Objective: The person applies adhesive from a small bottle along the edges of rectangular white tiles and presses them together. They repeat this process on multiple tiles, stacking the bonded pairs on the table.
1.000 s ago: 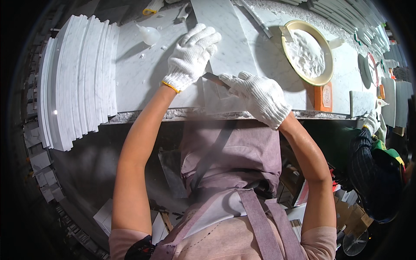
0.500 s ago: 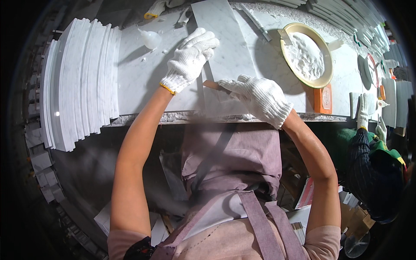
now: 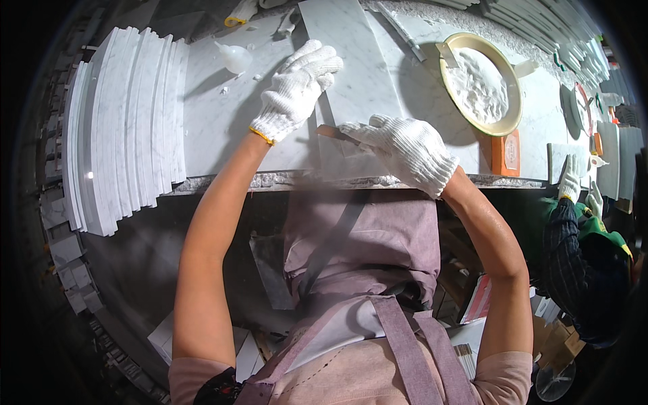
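Observation:
My left hand (image 3: 297, 88), in a white knit glove with a yellow cuff, lies with fingers stretched along the left side of a long grey-white marble strip (image 3: 351, 61). The strip runs away from me across the marble-topped bench. My right hand (image 3: 412, 148), also gloved, is closed round a small brown flat-ended tool (image 3: 332, 133) at the strip's near end. Most of that tool is hidden under the fingers, so I cannot tell its exact kind. Below the near end, a dusty blur covers part of the bench edge.
Stacked marble strips (image 3: 128, 128) stand at left. A squeeze bottle (image 3: 234, 59) lies beyond my left hand. Right of the strip are a cream bowl of white paste (image 3: 478, 84), an orange box (image 3: 506, 154) and a long narrow tool (image 3: 401, 32). Another person's gloved hand (image 3: 570, 179) works at far right.
My hands hold nearly the same place, with only a slight shift of the right hand and tool. At far right the other person's gloved hand has moved slightly nearer.

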The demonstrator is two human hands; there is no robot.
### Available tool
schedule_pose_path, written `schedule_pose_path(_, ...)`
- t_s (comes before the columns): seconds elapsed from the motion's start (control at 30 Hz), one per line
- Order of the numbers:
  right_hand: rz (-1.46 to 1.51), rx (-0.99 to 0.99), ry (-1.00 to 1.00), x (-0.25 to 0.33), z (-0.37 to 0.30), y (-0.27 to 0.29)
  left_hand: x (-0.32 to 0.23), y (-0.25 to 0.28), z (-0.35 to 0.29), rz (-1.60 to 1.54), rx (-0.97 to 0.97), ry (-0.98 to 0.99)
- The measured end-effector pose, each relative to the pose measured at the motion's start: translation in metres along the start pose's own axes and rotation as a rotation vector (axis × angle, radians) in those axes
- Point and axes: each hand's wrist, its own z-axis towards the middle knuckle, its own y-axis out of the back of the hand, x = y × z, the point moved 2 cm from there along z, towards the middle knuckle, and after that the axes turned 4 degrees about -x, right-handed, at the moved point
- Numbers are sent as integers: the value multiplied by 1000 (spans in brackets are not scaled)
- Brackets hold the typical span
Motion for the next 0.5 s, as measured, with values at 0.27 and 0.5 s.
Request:
schedule_pose_path(0.27, 116, 32, -17, -4, 2, -1, 10, -7, -2, -184, -18, 87)
schedule_pose_path(0.5, 81, 35, -1, -8, 6, 0, 9, -7, -3, -221, -36, 73)
